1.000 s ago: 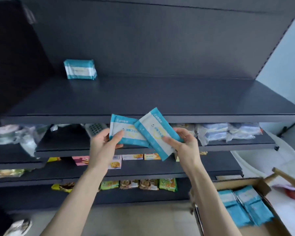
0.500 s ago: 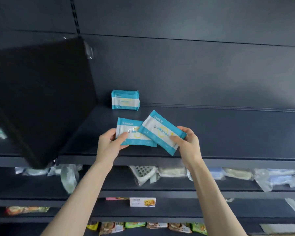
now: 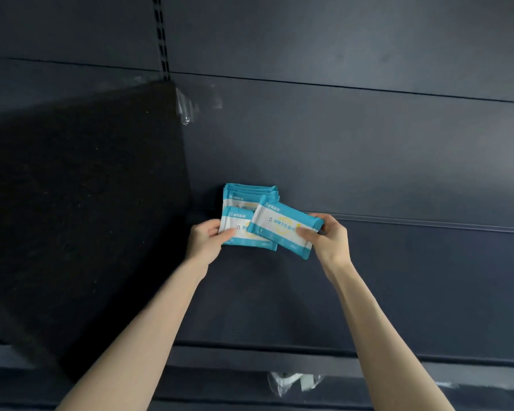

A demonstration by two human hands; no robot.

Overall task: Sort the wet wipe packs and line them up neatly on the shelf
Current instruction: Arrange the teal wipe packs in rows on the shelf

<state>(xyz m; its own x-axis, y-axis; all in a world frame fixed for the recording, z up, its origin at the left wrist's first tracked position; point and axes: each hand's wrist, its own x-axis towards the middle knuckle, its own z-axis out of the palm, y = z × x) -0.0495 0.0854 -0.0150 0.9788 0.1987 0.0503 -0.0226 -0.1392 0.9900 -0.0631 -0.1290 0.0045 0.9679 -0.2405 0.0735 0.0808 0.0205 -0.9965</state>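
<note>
**Fingers point(image 3: 306, 231) of both hands pinch a pack each, just in front of the row**

Nearest me, the left hand point(image 3: 205, 244) grips one teal-and-white wet wipe pack point(image 3: 238, 229) by its left end, thumb on the face. The right hand point(image 3: 330, 241) grips a second pack point(image 3: 282, 229) by its right end, tilted and lapping over the first. Both are held above the dark shelf point(image 3: 398, 292), just in front of the row of packs point(image 3: 250, 192) set close together at the back.

I'd judge them light, soft and slick in their film wrap. They would likely sag from a corner, so a hold across the short end looks safest.

Left of the row, the black side panel point(image 3: 86, 203) stands close and leaves little room. Right of the row, the shelf runs on wide. Behind the row, the back panel point(image 3: 339, 143) would stop any push.
</note>
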